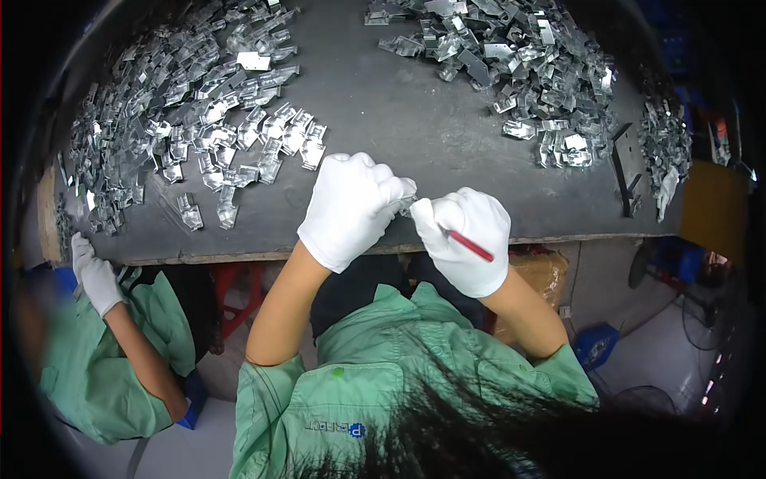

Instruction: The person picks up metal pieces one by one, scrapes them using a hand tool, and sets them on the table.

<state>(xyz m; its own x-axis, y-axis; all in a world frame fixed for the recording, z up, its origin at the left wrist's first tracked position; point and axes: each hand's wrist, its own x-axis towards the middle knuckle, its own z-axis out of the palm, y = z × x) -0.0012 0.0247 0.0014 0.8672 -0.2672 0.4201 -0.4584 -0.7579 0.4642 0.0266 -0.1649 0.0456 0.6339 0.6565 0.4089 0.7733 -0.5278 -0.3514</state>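
Note:
My left hand [355,209], in a white glove, is closed with its fingers curled at the table's front edge. A small shiny metal part [408,207] shows at its fingertips, mostly hidden between both hands. My right hand [467,243], also gloved, is wrapped round a slim red-handled tool [471,244]; the handle's end sticks out past the glove toward me. The tool's working end is hidden by the fingers. Both hands almost meet at the metal part.
On the dark table [359,104] lie a big heap of bent metal parts [191,104] at left and another heap [527,64] at right. A dark flat bar [626,164] and smaller pieces [666,136] lie far right. A co-worker's gloved hand [96,275] rests at the left edge.

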